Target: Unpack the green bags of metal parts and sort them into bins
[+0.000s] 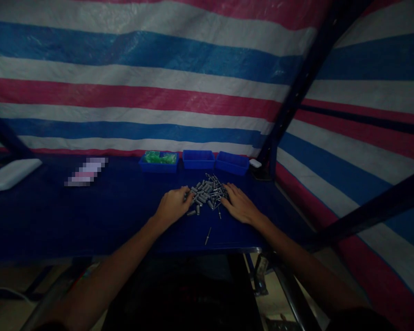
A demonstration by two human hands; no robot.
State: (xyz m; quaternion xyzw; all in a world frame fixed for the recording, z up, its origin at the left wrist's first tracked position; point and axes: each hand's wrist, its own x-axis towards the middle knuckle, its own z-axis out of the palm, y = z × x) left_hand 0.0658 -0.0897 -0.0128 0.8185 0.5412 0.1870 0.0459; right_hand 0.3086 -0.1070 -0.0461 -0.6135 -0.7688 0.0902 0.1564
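A heap of small grey cylinders with thin wire leads lies on the dark blue table. My left hand rests at the heap's left edge, fingers curled and pinched on one grey piece. My right hand lies at the heap's right edge with fingers stretched flat over the pieces. One loose piece with a thin lead lies alone nearer the front edge.
Three blue trays stand at the back: the left tray holds green parts, then a middle tray and a right tray. A white flat object lies far left. A dark metal frame post rises at right before a striped tarp.
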